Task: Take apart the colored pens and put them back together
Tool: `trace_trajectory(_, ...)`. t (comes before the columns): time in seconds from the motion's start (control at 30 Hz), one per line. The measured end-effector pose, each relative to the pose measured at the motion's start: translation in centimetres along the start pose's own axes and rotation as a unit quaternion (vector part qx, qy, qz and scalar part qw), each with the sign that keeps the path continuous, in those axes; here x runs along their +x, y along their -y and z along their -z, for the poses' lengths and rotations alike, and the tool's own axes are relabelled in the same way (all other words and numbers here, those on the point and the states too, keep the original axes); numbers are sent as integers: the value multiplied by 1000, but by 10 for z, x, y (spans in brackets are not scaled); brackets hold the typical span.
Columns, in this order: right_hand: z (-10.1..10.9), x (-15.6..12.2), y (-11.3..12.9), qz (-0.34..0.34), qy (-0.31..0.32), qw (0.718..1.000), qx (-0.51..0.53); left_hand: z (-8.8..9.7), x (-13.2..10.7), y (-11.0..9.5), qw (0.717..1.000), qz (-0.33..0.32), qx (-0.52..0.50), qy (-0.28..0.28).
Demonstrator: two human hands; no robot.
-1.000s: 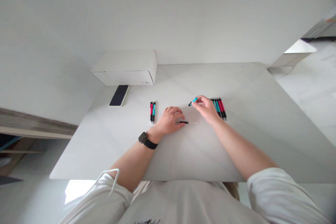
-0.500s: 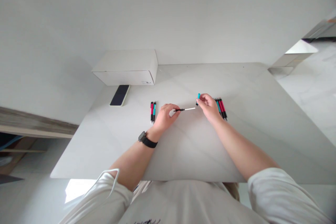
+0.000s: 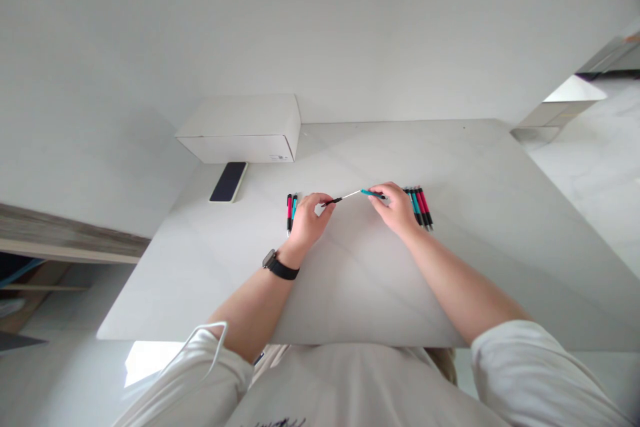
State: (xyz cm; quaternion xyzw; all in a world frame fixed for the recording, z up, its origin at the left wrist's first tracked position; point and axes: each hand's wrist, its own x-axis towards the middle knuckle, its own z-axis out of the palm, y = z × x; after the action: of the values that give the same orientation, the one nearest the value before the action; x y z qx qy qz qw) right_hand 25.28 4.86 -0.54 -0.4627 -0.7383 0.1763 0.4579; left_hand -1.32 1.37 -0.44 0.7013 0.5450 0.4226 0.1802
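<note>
My left hand (image 3: 310,221) is shut on a black pen section with a thin white refill (image 3: 346,197), pinched near its black end. My right hand (image 3: 396,209) pinches a teal pen barrel (image 3: 373,193) between thumb and fingers. The white refill points from the left hand toward the teal barrel, and the two pieces lie in one line, their join hidden or too small to tell. Beside my left hand stand a red pen and a teal pen (image 3: 291,212). Just past my right hand lie several red, teal and black pens (image 3: 419,208) side by side.
A white cardboard box (image 3: 240,139) sits at the far edge of the white marble-look table (image 3: 380,280). A phone (image 3: 229,181) with a dark screen and pale case lies next to the box. A black watch (image 3: 279,267) circles my left wrist.
The black-and-white piece has risen from the table into my left hand. My hands have drawn closer, and the teal barrel has turned level, lining up with the white refill.
</note>
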Motion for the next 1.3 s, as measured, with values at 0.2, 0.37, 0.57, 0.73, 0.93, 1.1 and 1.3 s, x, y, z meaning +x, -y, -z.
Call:
trace_trajectory(0.2, 1, -1, 1, 17, 8, 1000, -4, -1, 0, 2, 1000, -2, 12, 3)
trace_trajectory(0.37, 1, -1, 2, 23, 25, 999, -20, -1, 1, 2, 1000, -13, 20, 9)
trace_trajectory(0.57, 0, -4, 4, 59, 57, 992, -96, 0, 0, 2, 998, -33, 41, 23)
trace_trajectory(0.73, -4, -9, 11, 82, 93, 980, -153, 0, -1, 0, 997, -46, 49, 42)
trace_trajectory(0.93, -5, -11, 17, 92, 106, 977, -163, -1, -1, -3, 996, -55, 38, 64)
trace_trajectory(1.1, -5, -11, 16, 99, 113, 974, -169, -2, -2, -3, 995, -53, 34, 71)
trace_trajectory(1.3, -7, -12, 18, 104, 114, 973, -171, -2, -2, -3, 995, -46, 34, 80)
